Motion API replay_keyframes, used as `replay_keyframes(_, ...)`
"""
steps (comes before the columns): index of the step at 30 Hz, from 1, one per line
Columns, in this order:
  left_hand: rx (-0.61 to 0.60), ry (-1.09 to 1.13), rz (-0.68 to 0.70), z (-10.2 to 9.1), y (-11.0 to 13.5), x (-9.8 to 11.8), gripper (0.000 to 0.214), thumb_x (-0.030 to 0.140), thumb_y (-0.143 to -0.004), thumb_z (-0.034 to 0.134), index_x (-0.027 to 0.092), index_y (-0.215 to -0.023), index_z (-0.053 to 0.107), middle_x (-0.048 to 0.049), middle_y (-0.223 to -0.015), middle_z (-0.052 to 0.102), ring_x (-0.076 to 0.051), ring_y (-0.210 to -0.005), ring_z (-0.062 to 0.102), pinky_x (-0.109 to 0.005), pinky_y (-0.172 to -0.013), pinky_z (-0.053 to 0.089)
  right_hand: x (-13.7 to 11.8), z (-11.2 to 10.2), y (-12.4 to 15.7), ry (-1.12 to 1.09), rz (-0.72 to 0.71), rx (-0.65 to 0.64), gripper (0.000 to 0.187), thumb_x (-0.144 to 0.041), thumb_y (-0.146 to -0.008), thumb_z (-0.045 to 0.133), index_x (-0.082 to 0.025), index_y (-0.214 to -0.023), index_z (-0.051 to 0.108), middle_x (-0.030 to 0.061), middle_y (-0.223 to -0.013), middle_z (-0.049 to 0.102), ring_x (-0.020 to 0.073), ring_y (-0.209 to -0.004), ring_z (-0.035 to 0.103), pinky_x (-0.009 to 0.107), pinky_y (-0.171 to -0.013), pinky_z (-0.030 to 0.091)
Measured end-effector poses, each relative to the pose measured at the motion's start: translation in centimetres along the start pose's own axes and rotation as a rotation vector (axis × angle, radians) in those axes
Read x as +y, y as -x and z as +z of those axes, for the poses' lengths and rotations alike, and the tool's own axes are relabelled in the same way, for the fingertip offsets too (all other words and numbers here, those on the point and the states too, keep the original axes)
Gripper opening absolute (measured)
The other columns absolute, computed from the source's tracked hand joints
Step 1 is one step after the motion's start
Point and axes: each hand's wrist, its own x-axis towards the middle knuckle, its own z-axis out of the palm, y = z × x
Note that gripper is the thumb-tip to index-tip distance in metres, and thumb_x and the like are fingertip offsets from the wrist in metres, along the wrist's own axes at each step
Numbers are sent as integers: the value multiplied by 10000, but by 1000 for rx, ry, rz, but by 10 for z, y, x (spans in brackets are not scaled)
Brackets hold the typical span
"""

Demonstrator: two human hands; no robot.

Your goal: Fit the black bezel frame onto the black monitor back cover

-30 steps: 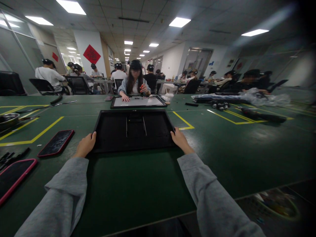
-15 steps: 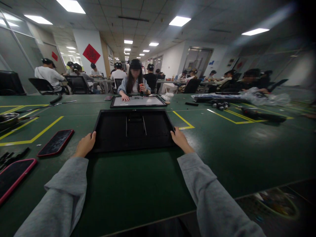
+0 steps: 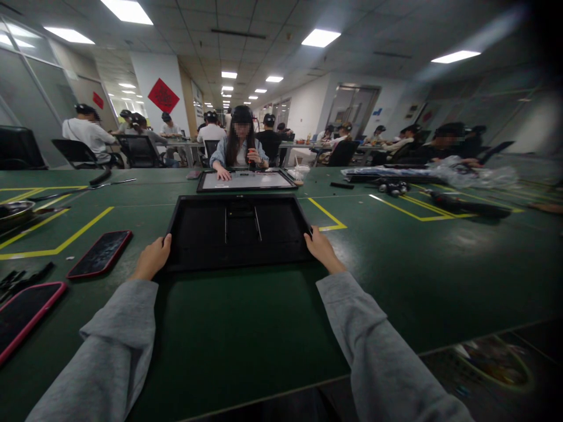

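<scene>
A flat black monitor panel (image 3: 240, 231) lies back side up on the green table (image 3: 246, 328) in front of me. My left hand (image 3: 152, 258) grips its near left corner with fingers curled over the edge. My right hand (image 3: 320, 249) grips its near right corner the same way. Both arms are in grey sleeves and stretch straight forward.
Two phones with red cases (image 3: 100, 253) (image 3: 24, 313) lie at the left, beside small black parts (image 3: 17, 278). Yellow floor-tape lines (image 3: 65, 237) mark the table. Across it a person (image 3: 240, 146) works on another panel (image 3: 245, 180). Black parts and plastic wrap (image 3: 440, 176) lie at the right.
</scene>
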Motion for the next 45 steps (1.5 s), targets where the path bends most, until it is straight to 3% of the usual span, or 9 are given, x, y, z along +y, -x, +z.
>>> replay_keyframes(26,84,-4,38,3,0,-2,679,582,-904,160,142,-1070,650,-201,-997,695,-338,-917,651,-408,-733,459,2,3,-1,-2,-14,25,398,-317,-963,390,-110,-1302,420,189,-1125,649,279,-1038,628,343,-842,449)
replay_keyframes(45,21,-14,32,0,1,0,692,613,-886,152,141,-1073,622,-210,-1066,673,-354,-984,627,-422,-790,453,3,3,-1,-20,-20,17,381,-260,-974,310,-111,-1305,426,195,-1094,660,272,-1018,631,348,-847,441)
